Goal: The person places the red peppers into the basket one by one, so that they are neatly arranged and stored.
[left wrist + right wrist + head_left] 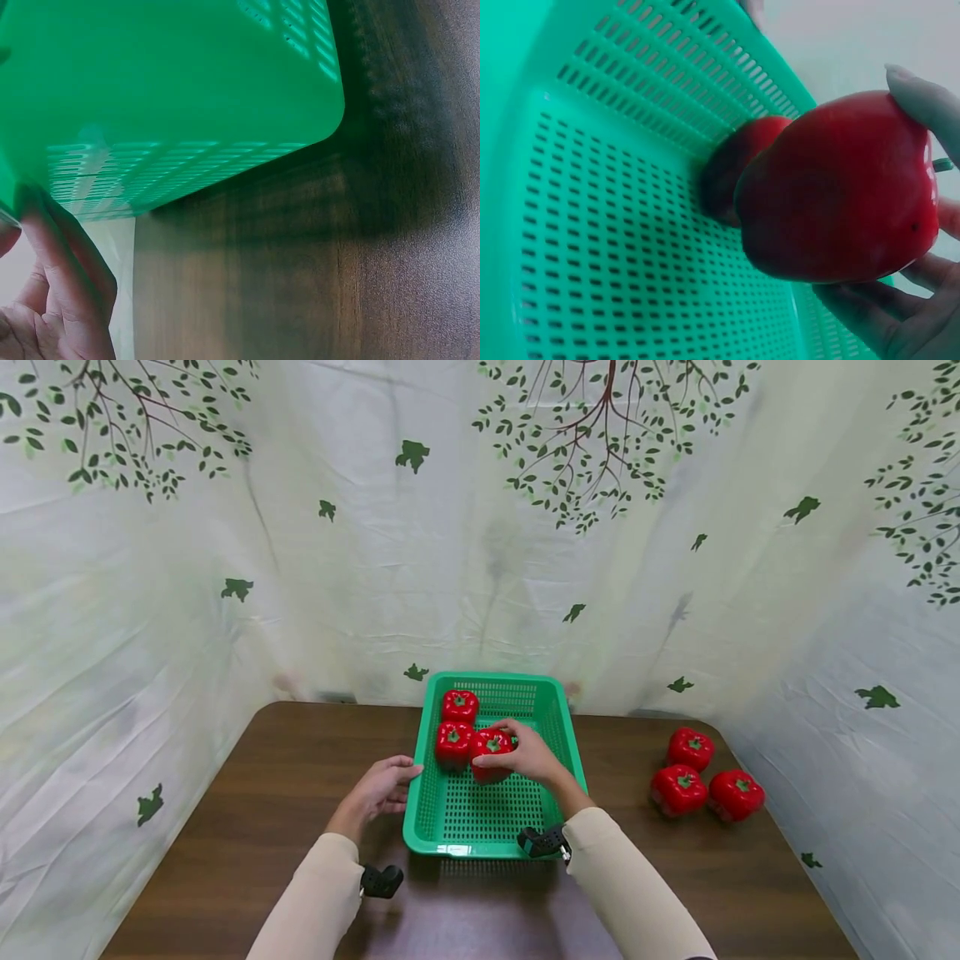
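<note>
A green plastic basket [480, 846] with slotted sides stands on the table. Inside, my right hand [528, 753] grips a red bell pepper [491, 745] between thumb and fingers. In the right wrist view that bell pepper [840, 187] hangs over the slotted floor, its green stem turned toward the palm. Two more red bell peppers lie along the basket's left side, one at the back [460, 705] and one nearer [454, 743]. My left hand [386, 787] pinches the basket's left rim; in the left wrist view its fingers [71, 262] reach up to the edge.
Three red bell peppers [678, 789] sit together on the brown wooden table [247, 827], right of the basket. A white cloth [450, 568] printed with leaves and branches hangs behind the table and at both sides.
</note>
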`<state>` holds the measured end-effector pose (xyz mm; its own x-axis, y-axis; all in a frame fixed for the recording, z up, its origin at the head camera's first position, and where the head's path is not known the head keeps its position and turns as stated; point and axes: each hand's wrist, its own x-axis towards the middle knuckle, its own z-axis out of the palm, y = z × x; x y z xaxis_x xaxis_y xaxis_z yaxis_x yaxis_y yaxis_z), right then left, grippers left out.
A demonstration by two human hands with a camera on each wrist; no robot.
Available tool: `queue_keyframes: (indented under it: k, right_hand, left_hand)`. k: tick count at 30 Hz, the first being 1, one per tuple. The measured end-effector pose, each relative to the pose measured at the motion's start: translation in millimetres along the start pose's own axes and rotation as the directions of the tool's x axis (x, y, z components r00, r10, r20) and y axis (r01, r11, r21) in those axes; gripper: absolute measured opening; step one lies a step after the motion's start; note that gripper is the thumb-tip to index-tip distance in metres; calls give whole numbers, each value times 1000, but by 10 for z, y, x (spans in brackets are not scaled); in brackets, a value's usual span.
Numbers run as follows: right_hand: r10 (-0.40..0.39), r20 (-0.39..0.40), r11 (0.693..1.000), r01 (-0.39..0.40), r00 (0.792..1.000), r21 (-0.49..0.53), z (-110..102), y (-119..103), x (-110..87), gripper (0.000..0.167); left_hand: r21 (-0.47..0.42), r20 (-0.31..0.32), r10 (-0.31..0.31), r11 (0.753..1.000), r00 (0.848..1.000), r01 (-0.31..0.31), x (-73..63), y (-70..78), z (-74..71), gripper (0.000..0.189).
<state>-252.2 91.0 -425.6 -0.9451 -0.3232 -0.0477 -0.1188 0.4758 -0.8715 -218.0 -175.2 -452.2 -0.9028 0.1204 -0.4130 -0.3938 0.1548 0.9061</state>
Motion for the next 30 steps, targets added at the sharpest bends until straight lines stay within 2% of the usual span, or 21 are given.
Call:
queue_keyframes:
  k: [8,16,30]
  right_hand:
    - [38,21,999,-37,999,-21,199,5,39,64]
    - [64,30,998,-64,998,9,345,-7,58,65]
    - [138,5,990,-138,990,25,571,-59,79,66]
  left_hand:
    - [-4,-2,-1,1000,1000,1,22,-6,-4,33]
    - [10,-1,1,1000,1000,-1,32,-7,-13,34]
    - [4,-3,-8,1000,1000,8,27,3,-22,35]
